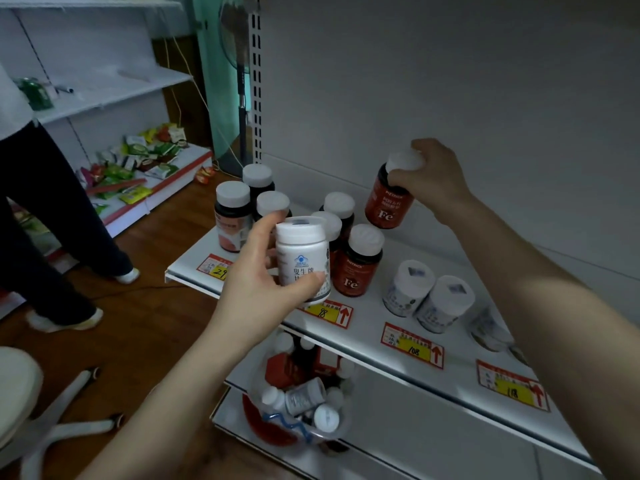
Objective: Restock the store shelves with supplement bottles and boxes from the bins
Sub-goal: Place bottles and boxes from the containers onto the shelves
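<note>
Our left hand (256,271) grips a white plastic bottle (303,261), our right hand (433,178) a red white-capped bottle (389,200); stand each upright.

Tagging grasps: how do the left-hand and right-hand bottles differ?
The white bottle has a white body with blue print; the red bottle is red, marked Fe. The left hand grips the white bottle round its side, upright; the right hand grips the red bottle by its cap, tilted. Both have white caps.
</note>
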`<state>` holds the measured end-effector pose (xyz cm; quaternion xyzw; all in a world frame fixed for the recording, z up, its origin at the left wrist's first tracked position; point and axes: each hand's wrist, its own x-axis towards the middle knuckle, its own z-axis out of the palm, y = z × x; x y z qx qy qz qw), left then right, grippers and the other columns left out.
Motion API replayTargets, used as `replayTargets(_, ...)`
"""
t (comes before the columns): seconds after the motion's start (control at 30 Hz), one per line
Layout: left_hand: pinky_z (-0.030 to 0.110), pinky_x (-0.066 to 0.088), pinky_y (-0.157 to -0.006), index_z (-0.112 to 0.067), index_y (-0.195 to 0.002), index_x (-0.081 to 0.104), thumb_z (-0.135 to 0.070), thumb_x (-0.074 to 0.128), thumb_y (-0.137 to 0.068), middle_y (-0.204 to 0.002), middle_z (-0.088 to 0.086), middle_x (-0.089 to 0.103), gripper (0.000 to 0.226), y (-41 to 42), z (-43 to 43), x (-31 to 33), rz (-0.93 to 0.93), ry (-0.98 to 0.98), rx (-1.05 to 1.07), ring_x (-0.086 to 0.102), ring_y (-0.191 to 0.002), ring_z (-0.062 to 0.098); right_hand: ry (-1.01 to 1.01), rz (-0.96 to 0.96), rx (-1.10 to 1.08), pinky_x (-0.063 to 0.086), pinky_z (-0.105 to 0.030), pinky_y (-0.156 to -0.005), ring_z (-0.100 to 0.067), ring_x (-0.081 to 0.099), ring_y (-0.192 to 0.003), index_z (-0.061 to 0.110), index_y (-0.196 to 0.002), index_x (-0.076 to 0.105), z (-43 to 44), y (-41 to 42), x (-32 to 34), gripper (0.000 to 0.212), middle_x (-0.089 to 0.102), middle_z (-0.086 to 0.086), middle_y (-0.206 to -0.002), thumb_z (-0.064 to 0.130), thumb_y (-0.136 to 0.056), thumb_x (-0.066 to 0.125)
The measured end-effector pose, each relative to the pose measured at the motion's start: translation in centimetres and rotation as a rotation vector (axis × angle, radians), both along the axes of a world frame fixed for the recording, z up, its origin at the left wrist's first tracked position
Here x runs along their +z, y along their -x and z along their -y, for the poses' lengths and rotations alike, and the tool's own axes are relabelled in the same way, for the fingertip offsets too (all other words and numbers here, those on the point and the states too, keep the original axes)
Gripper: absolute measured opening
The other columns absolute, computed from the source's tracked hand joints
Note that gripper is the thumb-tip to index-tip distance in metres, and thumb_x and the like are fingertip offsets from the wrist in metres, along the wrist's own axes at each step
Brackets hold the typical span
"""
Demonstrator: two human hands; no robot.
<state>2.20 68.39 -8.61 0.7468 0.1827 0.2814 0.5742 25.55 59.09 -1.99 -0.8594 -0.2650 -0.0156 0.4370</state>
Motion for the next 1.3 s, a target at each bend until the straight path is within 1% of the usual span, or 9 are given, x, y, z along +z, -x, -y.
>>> replayTargets(0.17,0.031,0.053,-0.088,-0.049,-0.117,0.037,-0.014,0.078,-0.071,-0.111,-0.029,0.049,0.071,-0.4,-0.6,-0.2,0.002,-0.003,-0.011,0.053,-0.104,-0.003,0.089,-0.100,-0.036,0.047,-0.033,-0.087,-0.024,0.051,-0.111,-0.003,-0.127,0.046,-0.9,-0.7,-1.6,0.056,0.049,-0.018,-0.129,0.012,-0.077,0.067)
replayTargets(0.3,0.033,0.054,-0.085,-0.055,-0.113,0.037,-0.029,0.073,-0.062,-0.116,-0.023,0.051,0.067,-0.7,-1.1,-0.5,-0.005,-0.004,0.001,0.056,-0.105,0.006,0.159,-0.184,-0.005,0.040,-0.024,-0.079,-0.013,0.043,-0.099,0.002,-0.130,0.043,-1.2,-1.5,-2.5,0.060,0.047,-0.011,-0.128,0.013,-0.077,0.068)
replayTargets(0.47,0.036,0.053,-0.087,-0.047,-0.120,0.036,-0.013,0.076,-0.072,-0.112,-0.027,0.048,0.072,-1.3,-1.0,-0.6,-0.012,-0.014,-0.006,0.056,-0.106,0.009,0.205,-0.265,0.026,0.045,-0.030,-0.074,-0.017,0.048,-0.095,0.005,-0.124,0.049,-1.4,-1.5,-3.5,0.058,0.049,-0.006,-0.112,0.020,-0.074,0.075)
replayTargets(0.63,0.032,0.053,-0.086,-0.045,-0.123,0.034,-0.013,0.075,-0.071,-0.111,-0.030,0.047,0.074,-1.6,-1.2,-0.7,-0.024,-0.031,0.011,0.055,-0.107,0.008,0.212,-0.270,0.057,0.049,-0.034,-0.075,-0.018,0.051,-0.087,0.000,-0.113,0.055,-1.7,-1.3,-4.4,0.048,0.052,-0.009,-0.103,0.018,-0.073,0.076)
replayTargets(0.77,0.026,0.053,-0.083,-0.043,-0.125,0.033,-0.012,0.075,-0.071,-0.110,-0.028,0.047,0.075,-1.8,-1.2,-0.8,-0.022,-0.030,0.012,0.055,-0.106,0.007,0.207,-0.301,0.048,0.052,-0.042,-0.084,-0.019,0.053,-0.086,-0.001,-0.112,0.055,-1.7,-1.2,-4.7,0.047,0.057,-0.016,-0.113,0.017,-0.074,0.076)
replayTargets(0.9,0.025,0.053,-0.083,-0.038,-0.131,0.033,-0.010,0.075,-0.071,-0.113,-0.028,0.046,0.079,-2.1,-1.2,-1.1,-0.020,-0.027,-0.001,0.055,-0.107,0.005,0.220,-0.334,0.067,0.052,-0.037,-0.073,-0.019,0.054,-0.087,0.004,-0.112,0.053,-1.7,-1.3,-5.4,0.049,0.053,-0.009,-0.105,0.022,-0.073,0.076)
replayTargets(1.07,0.026,0.051,-0.088,-0.033,-0.137,0.033,-0.012,0.076,-0.071,-0.117,-0.030,0.044,0.082,-2.3,-1.2,-1.4,-0.018,-0.038,-0.009,0.050,-0.111,-0.001,0.172,-0.379,0.099,0.038,-0.031,-0.061,-0.020,0.044,-0.074,0.012,-0.081,0.049,-2.3,-1.7,-5.9,0.022,0.042,-0.008,-0.081,0.027,-0.081,0.066)
replayTargets(1.2,0.017,0.052,-0.080,-0.040,-0.131,0.032,-0.012,0.075,-0.072,-0.113,-0.031,0.043,0.079,-2.5,-1.0,-1.3,-0.018,-0.035,-0.019,0.051,-0.105,-0.004,0.187,-0.404,0.084,0.042,-0.032,-0.067,-0.022,0.050,-0.080,-0.001,-0.103,0.058,-2.2,-1.8,-6.0,0.034,0.051,-0.011,-0.093,0.031,-0.091,0.052)
replayTargets(1.3,0.006,0.049,-0.071,-0.043,-0.125,0.030,-0.011,0.075,-0.073,-0.107,-0.032,0.044,0.076,-2.6,-1.0,-0.9,-0.008,0.007,-0.043,0.052,-0.092,-0.019,0.242,-0.246,0.065,0.038,-0.028,-0.083,-0.023,0.052,-0.106,0.007,-0.121,0.051,-1.9,-1.6,-5.9,0.038,0.053,-0.012,-0.120,0.031,-0.093,0.048)
